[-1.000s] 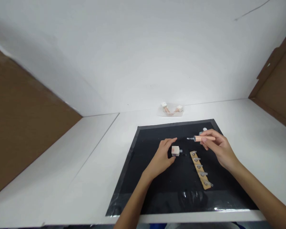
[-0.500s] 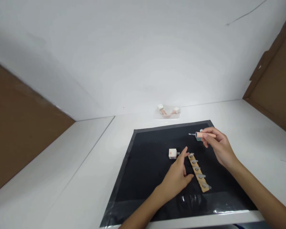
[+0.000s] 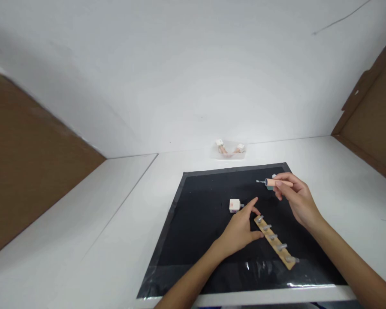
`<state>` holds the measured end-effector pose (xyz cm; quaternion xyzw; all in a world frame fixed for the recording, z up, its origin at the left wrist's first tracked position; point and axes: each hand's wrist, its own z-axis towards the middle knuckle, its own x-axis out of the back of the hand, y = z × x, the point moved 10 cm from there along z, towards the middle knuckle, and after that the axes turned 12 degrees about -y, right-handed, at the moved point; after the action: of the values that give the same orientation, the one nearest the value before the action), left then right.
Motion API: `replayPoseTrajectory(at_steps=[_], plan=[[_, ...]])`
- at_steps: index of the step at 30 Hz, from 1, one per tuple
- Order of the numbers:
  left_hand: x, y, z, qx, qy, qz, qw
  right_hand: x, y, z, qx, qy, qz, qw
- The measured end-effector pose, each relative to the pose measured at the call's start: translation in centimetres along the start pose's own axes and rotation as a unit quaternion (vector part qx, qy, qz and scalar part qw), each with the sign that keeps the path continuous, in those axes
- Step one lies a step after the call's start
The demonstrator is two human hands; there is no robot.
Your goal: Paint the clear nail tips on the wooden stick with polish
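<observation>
From my remote station, I viewed the work area through the head camera. A white wall (image 3: pixel 193 77) formed the far boundary, with a white table (image 3: pixel 83 240) in front of it. A left cardboard panel (image 3: pixel 35 171) and a right cardboard panel (image 3: pixel 373 103) bounded the two sides. A black mat (image 3: pixel 186 244) lay on the table, right of centre, at the near edge.

The left hand (image 3: pixel 239 229) was positioned over the middle of the mat, fingers spread and not clenched, with the thumb and a fingertip at the left edge of the wooden strip (image 3: pixel 275 243). I could not confirm firm contact. The right hand (image 3: pixel 297 199), farther right, grasped the peach cap (image 3: pixel 270 182) between thumb and fingers, above the mat.

The wooden strip lay on the right half of the mat, slanting from its far left end to its near right end. Beyond the mat, against the wall, stood a clear tray (image 3: pixel 231 156) containing two bottles (image 3: pixel 241 148) with peach caps. The white bottle (image 3: pixel 234 205) lay on its side just beyond the left hand, neck to the right. A green object (image 3: pixel 269 187) sat behind the peach cap, partly hidden. Five clear pieces (image 3: pixel 282 246) stood along the strip. The brush (image 3: pixel 261 181) extended left from the peach cap, clear of the strip.
</observation>
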<state>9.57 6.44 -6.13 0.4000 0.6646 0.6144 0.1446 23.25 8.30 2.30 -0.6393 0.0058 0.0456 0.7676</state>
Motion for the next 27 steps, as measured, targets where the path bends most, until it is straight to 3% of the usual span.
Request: replayPoseTrajectory(at_steps=[5,12,18,24,27], plan=[[-0.3,0.2,-0.3,-0.017,-0.027,-0.036,0.999,0.2,-0.2,0.0,-0.002,0.012,0.0,1.0],[1.1,0.9,-1.1,-0.055,0.003,-0.157,0.986,1.6,-0.4,0.1,-0.002,0.063,0.025,0.998],[3.7,2.3,-2.2,-0.118,0.066,-0.265,0.955,2.2,1.5,0.1,-0.038,0.112,0.064,0.991],[7.0,3.9,-4.3,-0.195,0.159,-0.313,0.916,0.3,2.8,-0.7,-0.069,0.105,0.102,0.987],[7.8,4.3,-5.0,-0.211,0.184,-0.348,0.895,-0.6,2.7,-1.2,-0.074,0.098,0.119,0.985]])
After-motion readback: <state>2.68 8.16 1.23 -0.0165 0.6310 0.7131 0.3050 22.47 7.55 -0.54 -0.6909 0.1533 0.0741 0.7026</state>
